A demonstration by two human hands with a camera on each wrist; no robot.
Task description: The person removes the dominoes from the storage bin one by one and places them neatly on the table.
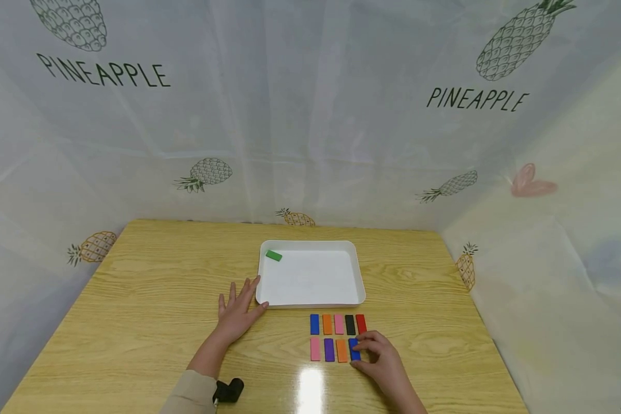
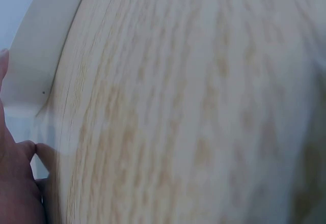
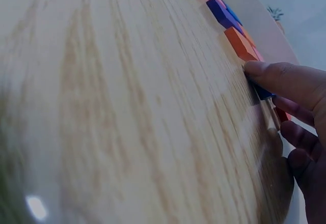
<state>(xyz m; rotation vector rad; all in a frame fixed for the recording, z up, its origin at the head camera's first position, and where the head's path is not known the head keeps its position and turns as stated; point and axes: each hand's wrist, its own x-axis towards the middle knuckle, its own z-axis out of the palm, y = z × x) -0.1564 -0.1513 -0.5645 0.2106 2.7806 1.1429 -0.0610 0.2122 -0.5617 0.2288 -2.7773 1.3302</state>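
Observation:
My right hand (image 1: 379,356) is at the right end of the front row of small flat blocks, pinching a blue block (image 1: 354,349) lengthwise between thumb and fingers. In the right wrist view, the thumb covers part of that blue block (image 3: 263,92), which lies beside an orange block (image 3: 240,44). The left hand (image 1: 236,318) lies with spread fingers on the table, its fingertips touching the near left corner of a white tray (image 1: 310,305). A green block (image 1: 273,255) sits in the tray's far left corner.
Left of the held block are orange (image 1: 341,351), purple (image 1: 329,349) and pink (image 1: 315,349) blocks. Behind them stands a row of blue (image 1: 314,324), orange (image 1: 327,324), pink (image 1: 338,324), black (image 1: 349,325) and red (image 1: 361,324) blocks. A patterned curtain (image 1: 310,115) hangs around the wooden table (image 1: 176,276).

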